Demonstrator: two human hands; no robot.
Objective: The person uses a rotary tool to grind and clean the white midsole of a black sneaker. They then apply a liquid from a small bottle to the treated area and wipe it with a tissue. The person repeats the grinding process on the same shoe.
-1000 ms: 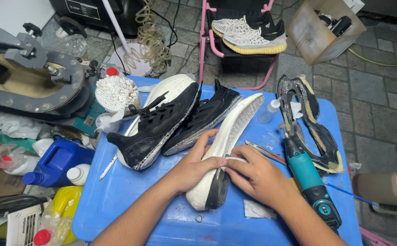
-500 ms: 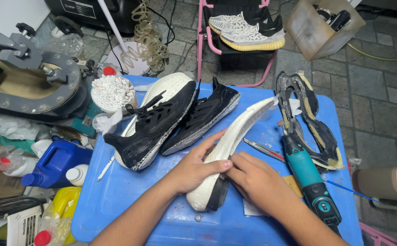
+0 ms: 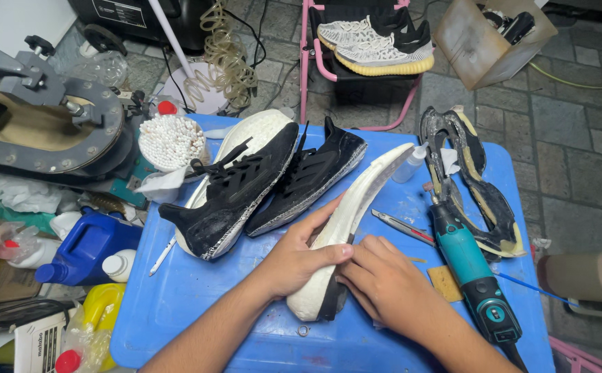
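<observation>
A long white foam shoe sole [image 3: 356,207] lies on edge across the blue plastic table [image 3: 197,304]. My left hand [image 3: 297,255] wraps over its middle, thumb along the top. My right hand [image 3: 380,283] presses against the sole's near side, fingers by its black heel end. Two black sneaker uppers [image 3: 235,190] [image 3: 311,176] lie just left of the sole, one resting on another white sole.
A teal rotary power tool [image 3: 470,276], black worn outsoles [image 3: 463,173], pliers [image 3: 401,224] and a small bottle [image 3: 408,166] lie to the right. A tub of cotton swabs [image 3: 171,141], blue jug [image 3: 83,245], and grey shoe press [image 3: 45,124] stand left. Sneakers sit on a pink rack [image 3: 377,41] beyond.
The sole's far tip has lifted and turned more on edge. My left thumb has slid along the top, and my right hand has pressed closer to the sole.
</observation>
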